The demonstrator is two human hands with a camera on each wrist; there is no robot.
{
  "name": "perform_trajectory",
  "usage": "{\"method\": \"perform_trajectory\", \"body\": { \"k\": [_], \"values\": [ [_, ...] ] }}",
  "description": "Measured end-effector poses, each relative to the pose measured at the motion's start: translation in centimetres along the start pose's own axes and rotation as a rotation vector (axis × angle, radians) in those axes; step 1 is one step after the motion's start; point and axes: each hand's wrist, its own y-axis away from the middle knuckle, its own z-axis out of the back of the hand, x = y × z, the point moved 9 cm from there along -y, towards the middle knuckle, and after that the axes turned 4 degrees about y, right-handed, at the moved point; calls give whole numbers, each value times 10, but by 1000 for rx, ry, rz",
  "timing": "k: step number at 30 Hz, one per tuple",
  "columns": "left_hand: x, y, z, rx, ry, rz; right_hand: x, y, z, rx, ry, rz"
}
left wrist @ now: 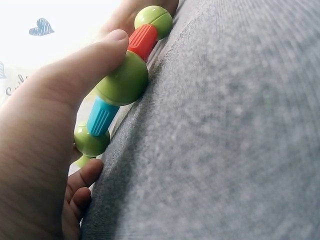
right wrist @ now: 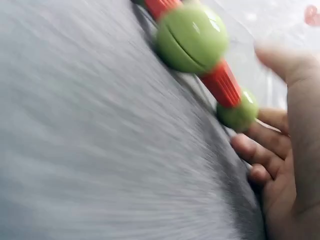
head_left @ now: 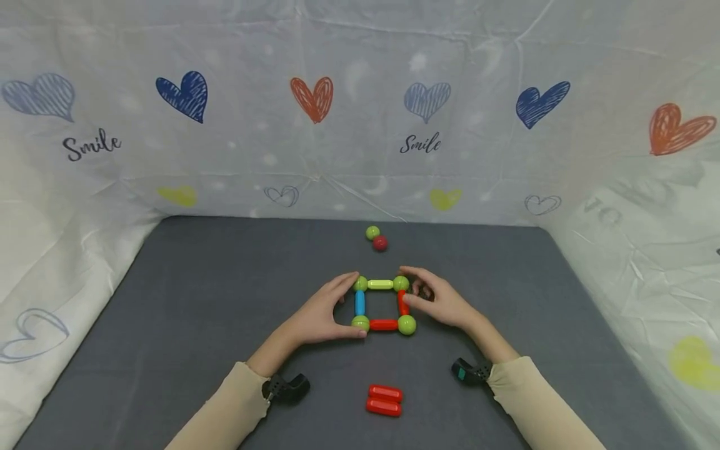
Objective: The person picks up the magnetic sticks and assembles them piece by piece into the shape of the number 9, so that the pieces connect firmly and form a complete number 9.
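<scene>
On the dark table lies a square of magnetic building sticks and balls (head_left: 383,325), with green balls at its corners. Its sides are two red sticks, a blue stick (head_left: 360,304) and a yellow-green stick (head_left: 380,284). My left hand (head_left: 323,312) holds the square's left side, thumb against the near-left ball (left wrist: 123,79) and fingers by the far-left ball (left wrist: 92,140). At the right side, my right hand (head_left: 441,299) has fingertips at the far-right ball (right wrist: 237,110); in the right wrist view its thumb stands apart from the red stick (right wrist: 221,84).
Two loose red sticks (head_left: 385,400) lie side by side near the front of the table (head_left: 185,325). Beyond the square, a green ball (head_left: 372,232) and a red ball (head_left: 380,243) sit together. A white sheet with printed hearts (head_left: 360,156) hangs behind.
</scene>
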Motion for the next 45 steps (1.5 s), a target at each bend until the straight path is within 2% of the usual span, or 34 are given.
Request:
{"method": "perform_trajectory", "body": {
  "k": [6, 12, 19, 39, 45],
  "values": [
    [0, 1, -1, 1, 3, 25, 14, 15, -10, 61, 134, 20],
    [0, 1, 1, 11, -16, 28, 17, 15, -11, 52, 178, 11],
    [3, 1, -1, 31, -18, 28, 15, 15, -12, 44, 188, 0],
    [3, -2, 2, 6, -10, 27, 14, 12, -11, 52, 181, -3],
    [7, -7, 6, 10, -15, 18, 9, 5, -11, 56, 177, -20]
  ]
}}
